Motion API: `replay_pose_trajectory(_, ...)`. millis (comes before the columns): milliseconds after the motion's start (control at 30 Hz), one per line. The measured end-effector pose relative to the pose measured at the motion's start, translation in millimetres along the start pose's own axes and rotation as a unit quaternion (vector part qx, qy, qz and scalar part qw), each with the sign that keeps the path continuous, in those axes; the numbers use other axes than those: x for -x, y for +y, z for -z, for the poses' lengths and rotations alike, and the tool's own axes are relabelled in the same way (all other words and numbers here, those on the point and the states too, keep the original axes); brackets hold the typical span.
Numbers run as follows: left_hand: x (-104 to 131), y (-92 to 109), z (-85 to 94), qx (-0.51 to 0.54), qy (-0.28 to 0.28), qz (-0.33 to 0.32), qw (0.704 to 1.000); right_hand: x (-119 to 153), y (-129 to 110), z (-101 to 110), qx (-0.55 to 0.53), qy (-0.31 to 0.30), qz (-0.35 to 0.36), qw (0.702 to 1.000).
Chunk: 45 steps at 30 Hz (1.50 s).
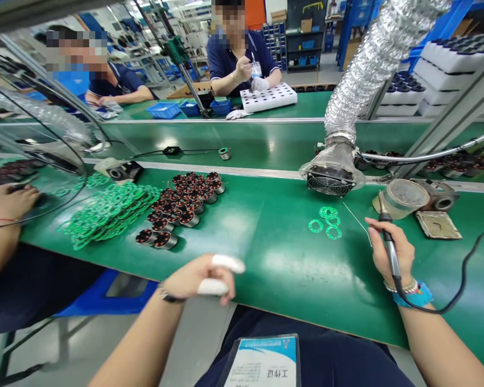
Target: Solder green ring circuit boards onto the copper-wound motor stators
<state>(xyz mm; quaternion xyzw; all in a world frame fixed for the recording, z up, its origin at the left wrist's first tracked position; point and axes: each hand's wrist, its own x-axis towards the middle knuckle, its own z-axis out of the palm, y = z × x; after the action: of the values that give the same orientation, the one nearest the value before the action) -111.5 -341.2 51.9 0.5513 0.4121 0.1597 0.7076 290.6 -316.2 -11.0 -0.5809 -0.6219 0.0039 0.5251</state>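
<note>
My right hand (394, 250) is closed round a soldering iron (392, 252), whose tip points up and away beside a clear round tub. A thin silvery wire (357, 222) sticks out from the same hand towards the fan. Above the table's front edge is my left hand (210, 277), with white finger covers on thumb and forefinger. Its fingers are apart, slightly blurred, and nothing shows between them. Several green ring-shaped circuit boards (334, 232) lie between my hands. Beyond my left hand stand rows of copper-wound motor stators (165, 240).
A heap of green ring boards (108, 215) lies left of the stators. A fan (331, 181) hangs from a foil duct (371, 70). At right are the tub (405, 198) and a soldering sponge tray (439, 224). A co-worker's hand (12, 201) is at far left; two people sit opposite.
</note>
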Motion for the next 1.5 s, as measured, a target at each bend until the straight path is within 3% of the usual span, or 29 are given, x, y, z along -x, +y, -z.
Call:
replay_pose_trajectory(33,15,0,11.0,-0.070,-0.017,0.014,0.997,0,-1,-1,-0.005,0.001,0.001,1.000)
replay_pose_trajectory(67,26,-1,17.6,-0.150,0.005,0.016,0.988,-1,-2,-2,-0.009,0.002,0.001,1.000)
replay_pose_trajectory(167,25,-9,10.3,-0.314,0.116,-0.019,0.942,0,-4,-5,-0.007,-0.005,0.001,1.000)
replay_pose_trajectory(200,17,-13,1.5,-0.334,0.114,-0.041,0.935,1,-4,-6,-0.003,-0.009,0.000,1.000)
replay_pose_trajectory(333,-20,-27,-33.2,-0.353,-0.028,-0.129,0.926,3,1,-6,0.009,-0.002,-0.006,1.000)
replay_pose_trajectory(400,-30,-28,-39.9,-0.371,-0.028,-0.124,0.920,2,4,-3,0.013,0.013,-0.013,1.000)
replay_pose_trajectory(600,-46,-17,-27.0,-0.455,0.132,-0.104,0.874,-1,7,4,0.011,0.027,-0.052,0.998)
replay_pose_trajectory(767,-79,8,-11.9,-0.469,0.192,-0.109,0.855,1,8,3,-0.008,0.000,-0.053,0.999)
replay_pose_trajectory(900,-120,36,11.1,-0.545,0.186,-0.155,0.803,3,14,1,-0.010,-0.018,-0.048,0.999)
replay_pose_trajectory(1033,-178,77,40.7,-0.586,0.197,-0.132,0.775,2,21,1,0.002,-0.033,-0.054,0.998)
replay_pose_trajectory(1267,-303,142,79.4,-0.579,0.260,-0.092,0.767,1,32,1,0.052,-0.035,-0.069,0.996)
replay_pose_trajectory(1400,-363,159,92.0,-0.581,0.267,-0.063,0.767,0,35,0,0.093,-0.038,-0.056,0.993)
replay_pose_trajectory(1500,-392,162,99.4,-0.597,0.225,-0.037,0.769,-1,34,0,0.121,-0.039,-0.039,0.991)
